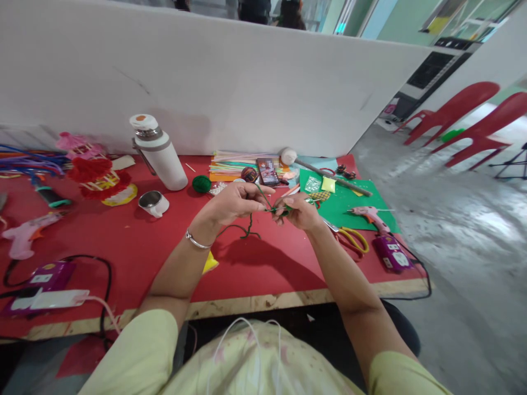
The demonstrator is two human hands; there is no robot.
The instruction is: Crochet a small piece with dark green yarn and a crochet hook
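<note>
Green yarn (pixel 263 193) runs in a taut strand from the fingers of my left hand (pixel 236 204) to a small green stitched piece (pixel 273 209) between both hands. My left thumb and fingers pinch the yarn. My right hand (pixel 302 213) is closed around a slim crochet hook (pixel 309 201), mostly hidden by the fingers, with its tip at the stitches. A loose yarn tail (pixel 249 230) hangs below my left hand over the red table. A green yarn ball (pixel 201 184) lies beyond my left wrist.
Scissors (pixel 354 240), a pink glue gun (pixel 370 216) and a purple power socket (pixel 393 253) lie at right. A white flask (pixel 160 156) and a steel-lined mug (pixel 153 203) stand at left. A phone (pixel 268 171) leans behind my hands, before a white partition (pixel 230 82).
</note>
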